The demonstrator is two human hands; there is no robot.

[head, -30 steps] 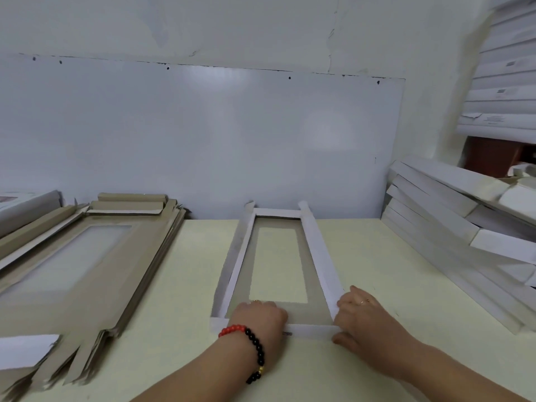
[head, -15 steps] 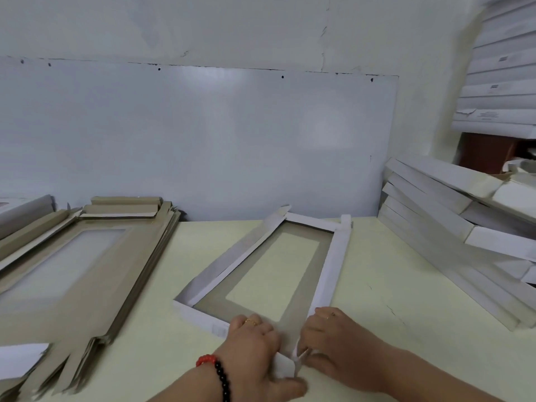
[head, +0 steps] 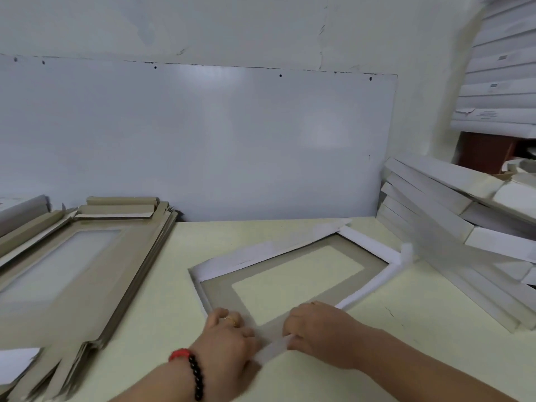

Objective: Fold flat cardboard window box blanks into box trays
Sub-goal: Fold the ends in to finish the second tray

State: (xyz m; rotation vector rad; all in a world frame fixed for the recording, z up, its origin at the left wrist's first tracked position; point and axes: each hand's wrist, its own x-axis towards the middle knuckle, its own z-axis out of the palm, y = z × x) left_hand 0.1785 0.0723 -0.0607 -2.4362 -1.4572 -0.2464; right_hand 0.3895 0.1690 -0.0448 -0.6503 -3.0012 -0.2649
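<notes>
Lying at lower centre of the frame, the white-walled grey cardboard window tray (head: 290,274) is looking light and easily creased. The left hand (head: 229,335) and right hand (head: 319,329) are gripping its near corner wall, fingers curled; the folded edges seem the best hold.

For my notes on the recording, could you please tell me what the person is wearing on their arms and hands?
Both forearms are bare, with no sleeves in view. The left hand has a bead bracelet at the wrist, part red, part black, and a gold ring on one of its fingers. The right hand shows a thin ring too.
</notes>
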